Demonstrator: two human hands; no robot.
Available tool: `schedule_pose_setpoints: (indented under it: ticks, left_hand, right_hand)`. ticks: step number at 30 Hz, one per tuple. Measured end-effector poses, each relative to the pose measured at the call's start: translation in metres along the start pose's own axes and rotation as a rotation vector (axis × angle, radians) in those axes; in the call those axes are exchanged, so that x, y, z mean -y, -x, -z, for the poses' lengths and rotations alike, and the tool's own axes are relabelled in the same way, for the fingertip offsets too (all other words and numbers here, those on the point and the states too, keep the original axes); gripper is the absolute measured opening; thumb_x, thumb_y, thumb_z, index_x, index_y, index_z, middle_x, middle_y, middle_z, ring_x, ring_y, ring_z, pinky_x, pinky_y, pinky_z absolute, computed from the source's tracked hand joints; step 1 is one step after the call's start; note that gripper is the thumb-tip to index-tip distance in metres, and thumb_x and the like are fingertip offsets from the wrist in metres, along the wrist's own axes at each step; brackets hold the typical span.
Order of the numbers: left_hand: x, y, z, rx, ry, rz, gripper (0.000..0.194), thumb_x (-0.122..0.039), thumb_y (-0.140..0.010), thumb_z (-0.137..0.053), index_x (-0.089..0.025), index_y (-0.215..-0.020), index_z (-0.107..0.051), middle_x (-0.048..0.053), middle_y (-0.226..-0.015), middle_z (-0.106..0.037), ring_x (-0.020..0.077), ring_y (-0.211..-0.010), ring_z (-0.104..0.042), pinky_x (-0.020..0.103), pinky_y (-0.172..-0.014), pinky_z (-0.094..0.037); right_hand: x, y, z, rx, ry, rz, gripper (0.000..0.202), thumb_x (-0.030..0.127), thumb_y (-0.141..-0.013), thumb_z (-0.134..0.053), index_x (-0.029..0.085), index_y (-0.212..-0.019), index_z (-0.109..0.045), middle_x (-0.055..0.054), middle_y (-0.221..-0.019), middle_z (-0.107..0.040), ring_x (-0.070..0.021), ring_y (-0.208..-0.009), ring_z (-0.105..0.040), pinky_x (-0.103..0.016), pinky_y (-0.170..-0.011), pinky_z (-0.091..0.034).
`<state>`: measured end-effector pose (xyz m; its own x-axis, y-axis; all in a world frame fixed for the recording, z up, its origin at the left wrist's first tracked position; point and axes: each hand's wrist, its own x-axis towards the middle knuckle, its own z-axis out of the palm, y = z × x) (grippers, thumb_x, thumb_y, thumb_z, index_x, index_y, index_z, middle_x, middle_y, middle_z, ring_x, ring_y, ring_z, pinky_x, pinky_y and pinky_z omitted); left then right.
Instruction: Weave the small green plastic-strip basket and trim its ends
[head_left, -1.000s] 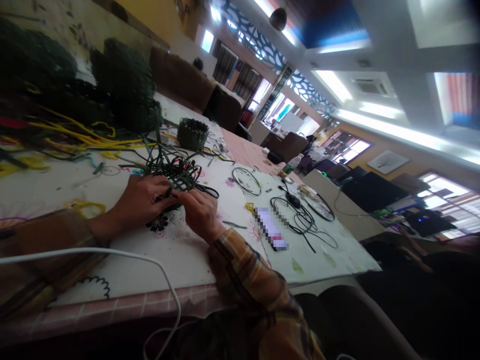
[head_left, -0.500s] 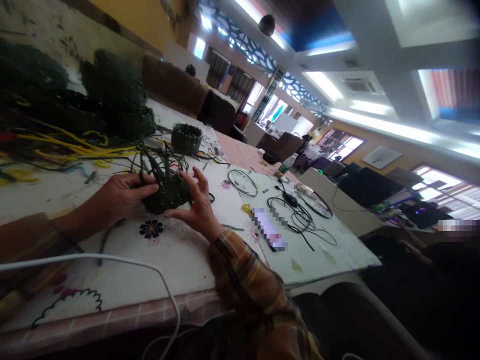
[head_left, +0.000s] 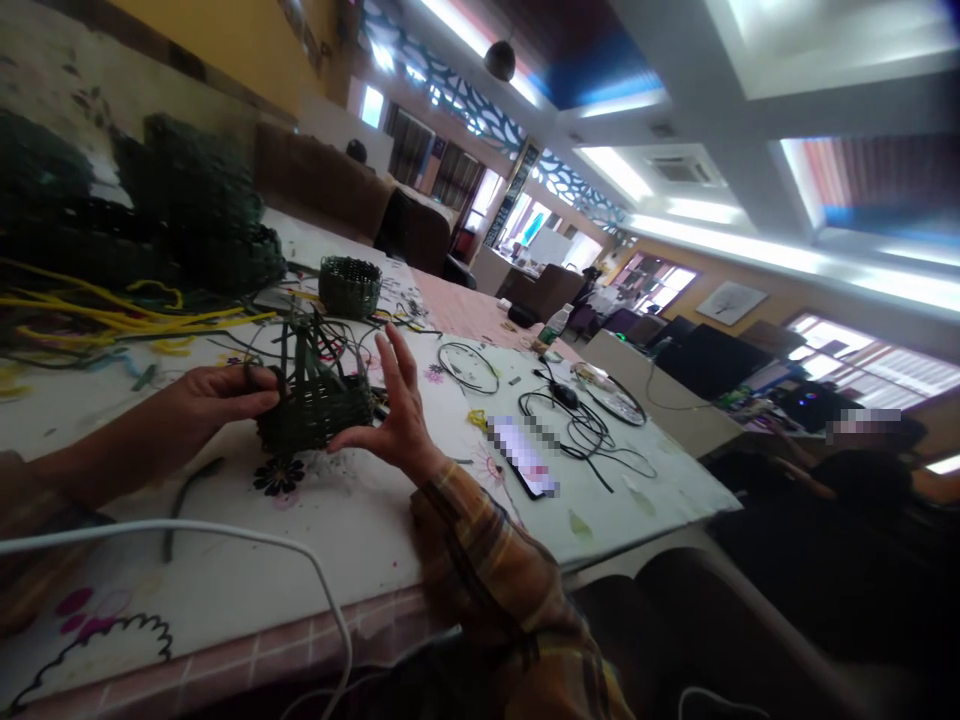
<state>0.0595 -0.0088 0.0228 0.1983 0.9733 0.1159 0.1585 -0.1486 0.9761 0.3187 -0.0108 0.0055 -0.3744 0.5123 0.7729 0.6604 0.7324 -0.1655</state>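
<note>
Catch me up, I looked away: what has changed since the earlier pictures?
The right hand has let go, opened and moved right, away from the left hand, which pinches a dark strip beside the unfinished basket. The rear basket and bottle stayed put.

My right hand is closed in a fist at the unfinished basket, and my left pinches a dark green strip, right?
No, the fist is wrong: the head view shows your right hand open, thumb and fingers apart, at the unfinished basket. Your left hand does pinch a dark green strip.
</note>
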Motion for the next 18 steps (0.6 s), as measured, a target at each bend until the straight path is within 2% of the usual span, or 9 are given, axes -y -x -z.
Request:
schedule_pose_setpoints:
  ticks: [2, 4, 8, 10, 13, 16, 18]
  left_hand:
    - [0.001, -0.001, 0.001, 0.023, -0.014, 0.003, 0.029, -0.046, -0.063, -0.082, -0.024, -0.082, -0.076, 0.005, -0.088, -0.080, 0.0279, -0.085, -0.069, 0.047, -0.087, -0.061]
    - [0.003, -0.002, 0.002, 0.056, -0.035, 0.005, 0.029, -0.046, -0.064, -0.081, -0.024, -0.081, -0.077, 0.005, -0.088, -0.080, 0.0270, -0.083, -0.069, 0.046, -0.087, -0.061]
    - [0.012, -0.004, 0.004, 0.054, -0.047, -0.005, 0.027, -0.045, -0.069, -0.078, -0.024, -0.085, -0.077, 0.004, -0.090, -0.080, 0.0269, -0.087, -0.070, 0.043, -0.086, -0.062]
    - [0.019, -0.006, 0.006, 0.036, -0.044, -0.043, 0.023, -0.045, -0.075, -0.073, -0.025, -0.087, -0.076, 0.004, -0.091, -0.080, 0.0269, -0.087, -0.071, 0.042, -0.083, -0.062]
    - [0.030, -0.010, 0.014, 0.006, -0.113, -0.183, 0.019, -0.043, -0.079, -0.066, -0.030, -0.086, -0.077, 0.003, -0.091, -0.079, 0.0263, -0.086, -0.071, 0.042, -0.083, -0.063]
    - [0.037, -0.012, 0.026, 0.033, -0.234, -0.340, 0.013, -0.036, -0.070, -0.071, -0.035, -0.080, -0.080, 0.002, -0.096, -0.078, 0.0266, -0.091, -0.071, 0.044, -0.097, -0.059]
    - [0.038, -0.010, 0.030, 0.052, -0.322, -0.478, 0.015, -0.034, -0.071, -0.070, -0.036, -0.082, -0.080, 0.001, -0.102, -0.077, 0.0265, -0.096, -0.071, 0.046, -0.105, -0.055]
  right_hand:
    - [0.001, 0.000, 0.003, 0.025, 0.040, 0.046, 0.146, 0.079, -0.056, -0.085, 0.013, -0.167, -0.018, -0.029, -0.169, -0.028, -0.0381, -0.164, -0.021, -0.056, -0.132, -0.024]
    - [0.005, -0.001, 0.004, 0.109, 0.098, 0.109, 0.141, 0.083, -0.057, -0.081, 0.010, -0.164, -0.028, -0.027, -0.167, -0.035, -0.0377, -0.165, -0.019, -0.056, -0.135, -0.014]
    - [0.012, -0.002, 0.005, 0.256, 0.214, 0.144, 0.117, 0.086, -0.067, -0.074, 0.015, -0.155, -0.048, -0.021, -0.160, -0.049, -0.0373, -0.164, -0.022, -0.059, -0.134, 0.002]
    - [0.013, -0.001, 0.004, 0.257, 0.239, 0.146, 0.105, 0.083, -0.074, -0.072, 0.015, -0.152, -0.052, -0.020, -0.156, -0.054, -0.0365, -0.163, -0.026, -0.060, -0.134, 0.002]
    - [0.013, 0.003, -0.002, 0.236, 0.246, 0.185, 0.087, 0.072, -0.086, -0.070, 0.013, -0.148, -0.056, -0.020, -0.149, -0.059, -0.0346, -0.160, -0.033, -0.061, -0.134, -0.005]
    - [0.014, 0.009, -0.010, 0.195, 0.255, 0.232, 0.072, 0.064, -0.091, -0.068, 0.012, -0.140, -0.061, -0.019, -0.139, -0.065, -0.0340, -0.154, -0.042, -0.059, -0.135, -0.013]
    - [0.015, 0.012, -0.015, 0.144, 0.272, 0.267, 0.064, 0.062, -0.095, -0.064, 0.012, -0.135, -0.065, -0.018, -0.133, -0.068, -0.0320, -0.148, -0.049, -0.056, -0.136, -0.016]
